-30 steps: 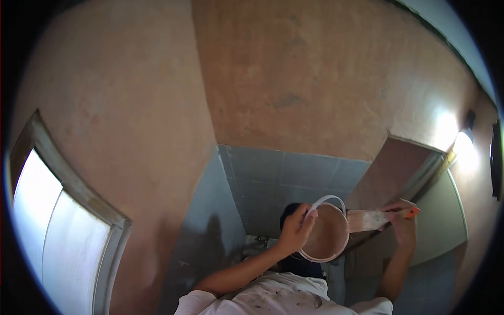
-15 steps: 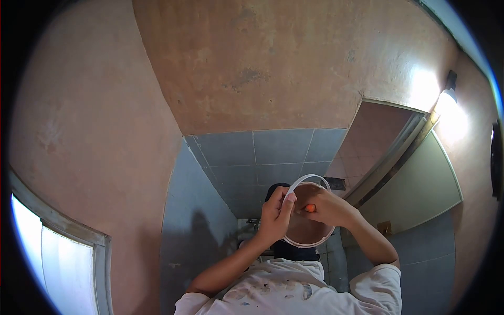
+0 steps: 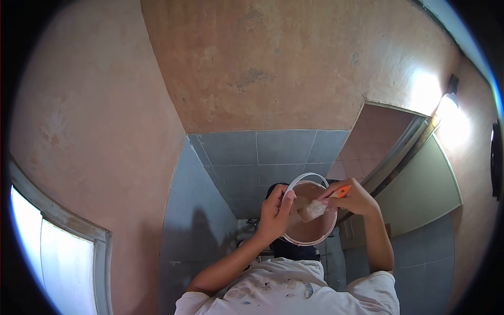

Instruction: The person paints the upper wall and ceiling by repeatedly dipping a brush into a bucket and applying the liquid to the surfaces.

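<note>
The left hand (image 3: 274, 212) grips the rim of the paint bucket (image 3: 311, 219), held up in the air, and the right hand (image 3: 353, 198) pinches a paintbrush (image 3: 317, 207) over it, bristles loaded, wall (image 3: 273, 68) still patchy.

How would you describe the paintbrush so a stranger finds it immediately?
Below the grey wall tiles, the left hand holds a white bucket of pinkish paint. The paintbrush lies across its rim in the right hand; only it has an orange handle.
</note>
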The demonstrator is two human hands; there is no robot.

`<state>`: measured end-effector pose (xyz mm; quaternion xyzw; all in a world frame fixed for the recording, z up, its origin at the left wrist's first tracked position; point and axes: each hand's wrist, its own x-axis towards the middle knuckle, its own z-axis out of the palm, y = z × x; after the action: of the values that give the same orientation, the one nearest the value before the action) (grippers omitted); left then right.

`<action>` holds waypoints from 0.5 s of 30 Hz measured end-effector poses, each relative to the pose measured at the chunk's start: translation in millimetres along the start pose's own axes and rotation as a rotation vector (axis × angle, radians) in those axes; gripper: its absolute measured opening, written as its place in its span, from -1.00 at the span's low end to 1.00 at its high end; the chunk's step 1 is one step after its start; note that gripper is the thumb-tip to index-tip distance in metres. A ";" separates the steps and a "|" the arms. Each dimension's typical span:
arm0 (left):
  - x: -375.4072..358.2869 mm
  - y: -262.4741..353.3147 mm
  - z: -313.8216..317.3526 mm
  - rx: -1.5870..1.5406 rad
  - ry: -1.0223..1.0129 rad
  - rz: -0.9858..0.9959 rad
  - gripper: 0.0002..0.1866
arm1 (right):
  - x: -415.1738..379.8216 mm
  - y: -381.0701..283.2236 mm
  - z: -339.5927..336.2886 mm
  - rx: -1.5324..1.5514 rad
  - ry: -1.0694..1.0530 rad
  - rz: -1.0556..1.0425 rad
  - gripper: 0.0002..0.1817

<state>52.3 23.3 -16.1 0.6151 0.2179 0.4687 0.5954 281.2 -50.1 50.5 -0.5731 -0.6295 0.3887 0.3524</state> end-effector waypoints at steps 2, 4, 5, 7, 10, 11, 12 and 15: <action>0.2 -8.2 -0.4 0.005 0.002 0.002 -0.76 | -12.9 -2.2 -8.1 0.253 0.142 0.030 -0.83; 0.0 -7.8 1.6 0.010 -0.002 0.007 -0.76 | -23.6 4.4 -11.0 0.449 0.245 0.013 -0.85; -0.1 -4.8 2.8 -0.002 -0.006 0.003 -0.77 | -28.9 9.6 -12.6 0.649 0.341 -0.006 -0.87; -0.1 -2.6 4.1 -0.016 -0.020 0.007 -0.77 | -36.9 30.1 -19.3 0.802 0.353 -0.069 -0.87; -1.7 -4.7 4.6 -0.052 -0.015 -0.001 -0.77 | -33.4 63.8 -6.8 1.138 0.482 -0.305 -0.80; -2.8 -6.8 4.7 -0.067 -0.006 -0.011 -0.78 | -30.6 69.4 -0.1 1.324 0.590 -0.471 -0.73; -3.0 -8.2 2.4 -0.076 0.015 -0.013 -0.79 | -34.9 67.7 -3.2 1.355 0.545 -0.313 -0.74; -3.7 -16.0 -1.3 0.067 0.051 0.074 -0.81 | -21.8 46.1 6.7 1.297 0.607 -0.251 -0.66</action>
<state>54.1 24.1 -32.5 0.6302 0.2258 0.4983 0.5510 298.0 -70.6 6.3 -0.2547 -0.2080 0.4644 0.8223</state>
